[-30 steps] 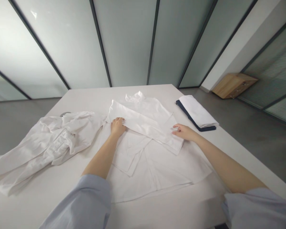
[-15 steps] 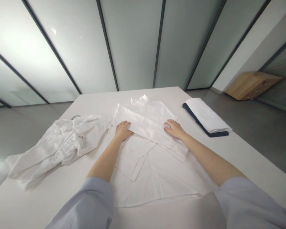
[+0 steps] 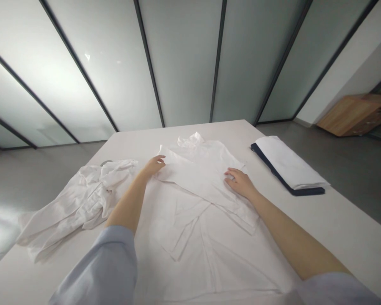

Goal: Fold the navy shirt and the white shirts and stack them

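A white shirt [image 3: 206, 237] lies spread on the table, collar at the far end, with both sleeves folded across its body. At the shirt's left shoulder edge is my left hand [image 3: 155, 165], its fingers slightly bent and apart, nothing visible in them. My right hand [image 3: 240, 183] rests over the right side of the shirt near the folded sleeve, fingers loosely spread and holding nothing. The cloth under both palms is hidden.
A crumpled white garment [image 3: 79, 199] lies on the left of the white table [image 3: 343, 224]. Folded white cloth [image 3: 288, 163] sits on a folded dark navy cloth [image 3: 307, 192] at the right edge. Frosted glass panels [image 3: 184, 63] and a wooden cabinet [image 3: 352, 114] stand beyond.
My left hand has moved off the folded sleeve, outward and away from me to the shirt's shoulder edge. My right hand stays on the right side. The view has shifted slightly.
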### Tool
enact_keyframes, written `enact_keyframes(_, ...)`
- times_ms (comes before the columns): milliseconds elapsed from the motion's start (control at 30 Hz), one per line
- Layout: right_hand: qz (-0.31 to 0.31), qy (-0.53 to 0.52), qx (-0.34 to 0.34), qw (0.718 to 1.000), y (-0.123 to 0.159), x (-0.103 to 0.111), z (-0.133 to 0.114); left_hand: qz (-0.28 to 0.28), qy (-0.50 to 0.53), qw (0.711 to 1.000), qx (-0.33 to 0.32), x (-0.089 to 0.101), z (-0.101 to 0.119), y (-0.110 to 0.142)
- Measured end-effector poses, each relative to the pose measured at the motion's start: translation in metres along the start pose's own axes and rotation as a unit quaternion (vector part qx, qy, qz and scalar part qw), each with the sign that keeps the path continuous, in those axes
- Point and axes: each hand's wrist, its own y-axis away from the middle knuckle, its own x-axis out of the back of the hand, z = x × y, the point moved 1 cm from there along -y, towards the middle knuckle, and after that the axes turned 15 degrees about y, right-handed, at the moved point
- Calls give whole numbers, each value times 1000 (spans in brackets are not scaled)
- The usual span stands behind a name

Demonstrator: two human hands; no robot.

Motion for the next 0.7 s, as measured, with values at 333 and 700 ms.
enact_keyframes(333,-18,25,6,1000,9,16,-9,68,-236,969,-11,-37,-1,-16)
enact_keyframes(700,-181,163,-58,968,35,54,-33,67,-233,970,-12,-45,9,-17)
